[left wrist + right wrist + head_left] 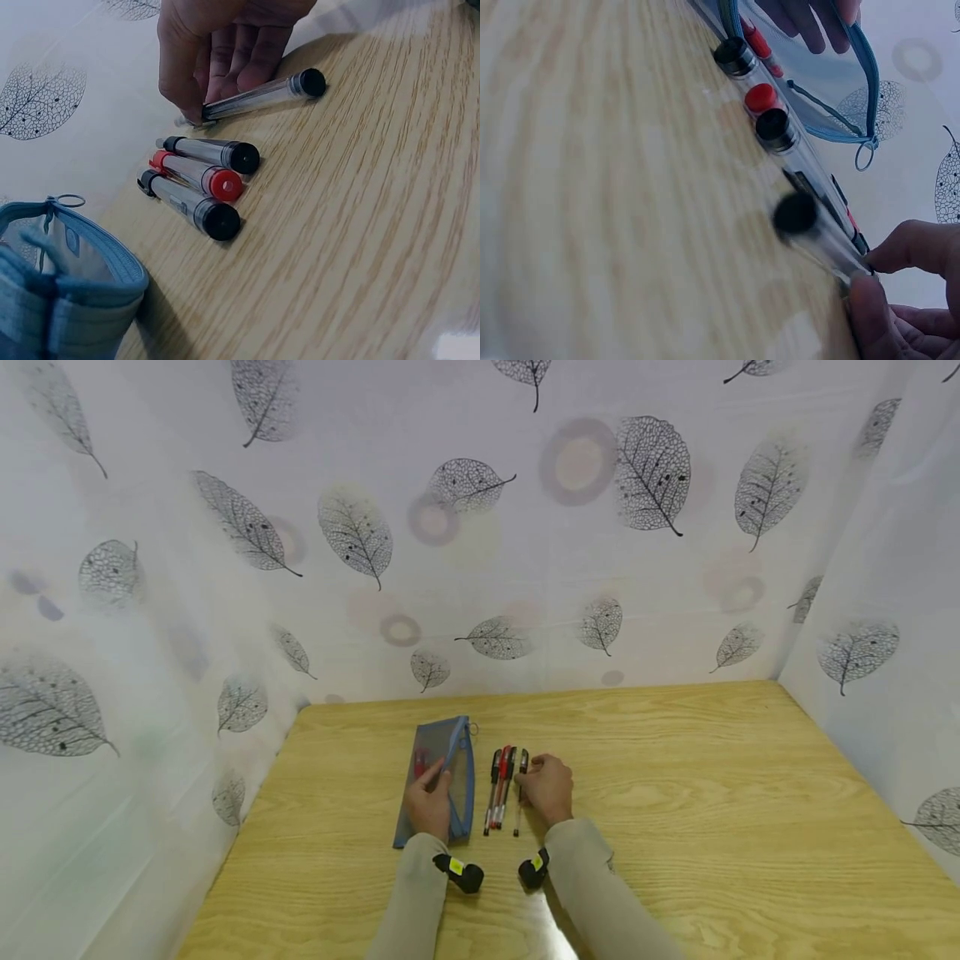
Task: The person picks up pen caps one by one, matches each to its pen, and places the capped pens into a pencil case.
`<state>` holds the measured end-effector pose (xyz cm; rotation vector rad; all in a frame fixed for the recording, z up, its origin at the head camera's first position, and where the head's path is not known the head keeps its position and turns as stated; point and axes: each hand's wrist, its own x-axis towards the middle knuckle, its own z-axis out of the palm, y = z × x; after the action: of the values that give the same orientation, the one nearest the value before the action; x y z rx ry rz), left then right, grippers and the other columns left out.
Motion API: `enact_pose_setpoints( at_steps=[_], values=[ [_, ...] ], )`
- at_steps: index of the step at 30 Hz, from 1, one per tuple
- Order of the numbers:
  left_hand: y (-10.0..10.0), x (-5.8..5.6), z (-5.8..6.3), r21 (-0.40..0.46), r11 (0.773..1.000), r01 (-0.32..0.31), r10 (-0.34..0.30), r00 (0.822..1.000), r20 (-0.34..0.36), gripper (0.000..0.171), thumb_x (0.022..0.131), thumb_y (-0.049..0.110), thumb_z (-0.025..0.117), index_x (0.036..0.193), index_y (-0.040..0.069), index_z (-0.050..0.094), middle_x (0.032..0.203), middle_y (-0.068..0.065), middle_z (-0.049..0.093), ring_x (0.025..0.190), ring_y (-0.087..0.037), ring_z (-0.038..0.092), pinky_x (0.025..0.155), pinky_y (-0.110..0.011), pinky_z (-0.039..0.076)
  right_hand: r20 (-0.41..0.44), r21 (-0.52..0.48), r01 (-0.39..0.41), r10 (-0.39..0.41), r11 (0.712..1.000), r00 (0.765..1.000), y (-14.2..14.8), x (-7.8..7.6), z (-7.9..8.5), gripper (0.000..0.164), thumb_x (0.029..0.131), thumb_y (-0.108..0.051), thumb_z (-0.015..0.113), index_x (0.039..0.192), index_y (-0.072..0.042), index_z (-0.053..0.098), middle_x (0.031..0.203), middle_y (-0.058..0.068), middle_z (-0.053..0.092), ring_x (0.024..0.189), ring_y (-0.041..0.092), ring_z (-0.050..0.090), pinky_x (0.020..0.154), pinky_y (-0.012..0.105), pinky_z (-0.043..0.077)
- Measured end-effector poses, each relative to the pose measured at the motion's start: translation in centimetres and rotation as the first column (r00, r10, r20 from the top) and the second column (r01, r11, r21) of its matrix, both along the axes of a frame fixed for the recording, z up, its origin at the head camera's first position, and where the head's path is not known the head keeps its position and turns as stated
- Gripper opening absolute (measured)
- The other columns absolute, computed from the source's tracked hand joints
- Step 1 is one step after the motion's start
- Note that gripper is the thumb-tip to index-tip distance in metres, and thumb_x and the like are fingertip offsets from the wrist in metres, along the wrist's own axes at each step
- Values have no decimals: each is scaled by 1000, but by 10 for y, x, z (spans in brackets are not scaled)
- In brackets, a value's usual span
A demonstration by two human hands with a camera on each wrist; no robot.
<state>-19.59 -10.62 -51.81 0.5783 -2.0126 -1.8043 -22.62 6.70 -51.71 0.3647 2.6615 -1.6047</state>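
My left hand (429, 803) grips the open edge of a blue mesh zip pouch (462, 806), whose mouth gapes to the right. A red pen (759, 43) shows through the mesh inside it. With thumb and fingertips, my right hand (548, 787) pinches a capped clear-barrelled black pen (262, 99) near its cap end. Between the hands, a red pen (202, 174) lies on the table flanked by two black pens (191, 206), side by side, caps pointing away from me. The pouch's opening (97, 247) and zip show in the left wrist view.
The wood-grain table (697, 810) extends widely to the right of the hands. A pale leaf-printed curtain (525, 560) encloses its back and sides. Black wrist cameras (467, 877) sit on both cuffs.
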Motion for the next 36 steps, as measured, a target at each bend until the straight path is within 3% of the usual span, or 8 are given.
enact_pose_setpoints(
  at_steps=[5, 11, 16, 27, 36],
  values=[
    [0, 0, 0, 5, 1000, 3, -3, 1000, 9, 23, 88, 6, 67, 110, 10, 74, 113, -13, 68, 102, -25, 62, 85, -42, 49, -16, 49, -11, 12, 999, 1000, 0, 2, 2, 45, 81, -13, 72, 120, 8, 60, 85, 14, 73, 52, 13, 65, 77, 43, 55],
    [-1, 1, -1, -1, 1000, 2, -2, 1000, 1, 23, 88, 6, 67, 110, 10, 74, 114, -12, 69, 103, -25, 62, 85, -43, 49, -22, 81, -14, 16, 997, 1000, 0, 3, 2, 43, 80, -14, 73, 116, 7, 63, 87, 15, 72, 66, 18, 69, 75, 45, 55],
    [0, 1, -1, 2, 1000, 2, -2, 1000, -5, 23, 88, 7, 68, 109, 10, 75, 114, -12, 68, 104, -25, 62, 87, -44, 48, -12, 63, -3, 4, 998, 1000, 0, 3, 0, 41, 80, -15, 74, 115, 6, 65, 89, 16, 72, 64, 17, 68, 74, 44, 55],
    [0, 1, -1, -4, 1000, 4, -4, 1000, -11, 23, 88, 6, 68, 109, 10, 75, 113, -12, 69, 103, -25, 63, 85, -42, 50, -42, -69, 38, -41, 997, 998, 3, 4, -4, 41, 79, -13, 73, 115, 4, 66, 91, 17, 72, 58, 15, 67, 65, 38, 56],
    [1, 1, 0, -3, 1000, 7, -7, 1000, -10, 23, 88, 6, 67, 109, 10, 74, 112, -13, 69, 102, -25, 63, 84, -41, 50, -78, -251, 30, -51, 968, 996, 7, 7, -5, 41, 79, -7, 70, 115, 10, 63, 95, 23, 70, 63, 19, 69, 53, 31, 55]
  ],
)
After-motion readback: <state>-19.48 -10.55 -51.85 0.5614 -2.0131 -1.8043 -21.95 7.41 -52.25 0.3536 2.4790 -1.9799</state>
